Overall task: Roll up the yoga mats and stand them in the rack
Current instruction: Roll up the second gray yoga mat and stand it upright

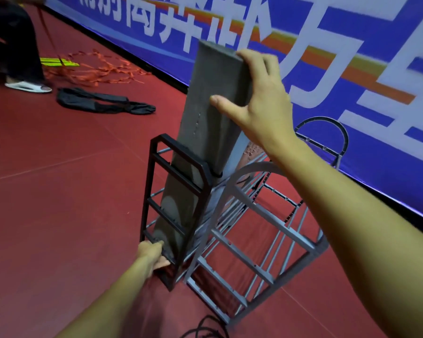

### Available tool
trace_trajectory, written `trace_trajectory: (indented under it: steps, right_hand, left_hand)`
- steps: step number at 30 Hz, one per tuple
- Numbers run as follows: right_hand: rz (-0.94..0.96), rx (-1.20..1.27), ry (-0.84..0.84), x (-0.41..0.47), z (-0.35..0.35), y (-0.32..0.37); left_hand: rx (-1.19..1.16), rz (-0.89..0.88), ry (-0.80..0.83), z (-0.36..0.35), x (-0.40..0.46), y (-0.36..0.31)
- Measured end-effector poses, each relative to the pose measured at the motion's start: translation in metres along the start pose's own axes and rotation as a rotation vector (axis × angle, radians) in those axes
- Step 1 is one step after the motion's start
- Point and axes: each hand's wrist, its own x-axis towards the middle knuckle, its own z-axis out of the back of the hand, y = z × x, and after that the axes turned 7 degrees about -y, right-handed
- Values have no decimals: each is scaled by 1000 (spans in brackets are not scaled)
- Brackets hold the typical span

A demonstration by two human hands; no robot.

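Note:
A grey folded yoga mat (205, 123) stands tilted in the black end section of a metal rack (178, 176). A black strap circles the mat at mid height. My right hand (257, 98) grips the mat near its top, thumb on the front face and fingers round the far edge. Low down, my left hand (152, 252) holds the black frame's bottom rung, fingers curled round the bar beside the mat's lower end. The rack's grey section (261, 242) adjoins on the right and holds nothing that I can see.
Red sports floor (59, 191) surrounds the rack. A blue banner (352, 69) runs behind it. A black bag (103, 101), orange straps (95, 69) and a person's legs and sandal (27, 86) are at the far left. Black cable (205, 328) lies near my feet.

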Motion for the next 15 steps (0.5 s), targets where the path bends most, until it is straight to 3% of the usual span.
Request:
trace_trajectory:
  steps: [7, 11, 15]
  right_hand:
    - [8, -6, 137, -28, -13, -4]
    - [23, -182, 236, -11, -3, 0]
    - [82, -294, 378, -17, 3, 1]
  left_hand:
    - [108, 143, 409, 35, -20, 3]
    - [283, -21, 302, 25, -30, 4]
    - [295, -20, 239, 17, -35, 12]
